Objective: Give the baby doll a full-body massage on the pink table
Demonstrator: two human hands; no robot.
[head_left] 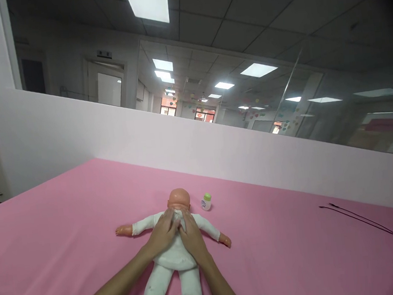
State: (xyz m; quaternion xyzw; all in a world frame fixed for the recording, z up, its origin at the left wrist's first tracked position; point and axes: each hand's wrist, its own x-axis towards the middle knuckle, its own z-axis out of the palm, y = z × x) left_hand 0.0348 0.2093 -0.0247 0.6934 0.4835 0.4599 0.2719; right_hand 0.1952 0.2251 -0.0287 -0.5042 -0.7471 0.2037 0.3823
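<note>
Head view: a baby doll point(174, 256) in a white suit lies on its back on the pink tabletop point(69, 234), head pointing away from the person, arms spread to both sides. The left hand point(163, 234) and the right hand point(191, 236) both rest flat on the doll's chest, side by side and touching each other, fingers point(170, 218) stretched out towards the doll's neck and chin; neither hand grips anything. A small bottle point(206, 201) with a green cap stands upright just beside the doll's head, on the right side.

Risks, as a judgement: the doll lies loose on smooth cloth, so a push from the palms could slide it or bunch the cover. A sweep of the right hand towards the head could knock the small bottle over. A thin dark cable point(374, 225) lies well apart on the right and poses little danger.

The bottle's label is too small to read; no other writing can be made out.
</note>
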